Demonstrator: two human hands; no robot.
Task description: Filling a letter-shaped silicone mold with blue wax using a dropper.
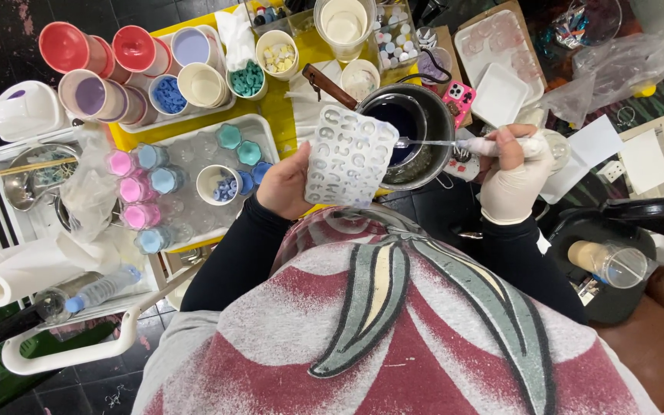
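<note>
Left hand: our bare left hand [286,184] is clamped on the edge of a clear silicone letter mould [350,157], held tilted up over the lap, just beside the pot.
Right hand: our gloved right hand [510,173] is closed round the handle of a long metal spoon [432,143]; the spoon tip sits at the pot's mouth.
Pot: a dark metal pot [416,127] w/ wooden handle sits at the worktop edge and holds dark blue liquid.
Mould state: its cavities look pale and see-through, so we judge most are unfilled; we can't tell if any hold liquid.
Done so far: on the white tray [267,127] we see pink, blue and teal cast pieces [138,192] in small moulds, plus a cup of blue bits [220,184], so earlier batches look finished.
Left to do: we judge the pour into the letter mould is barely begun, w/ nearly all cavities to fill.
Around: stacked colour cups [97,69] and a teal-button bowl [247,77] sit on the yellow worktop [282,111]; a paper roll [17,273] lies lower left.
</note>
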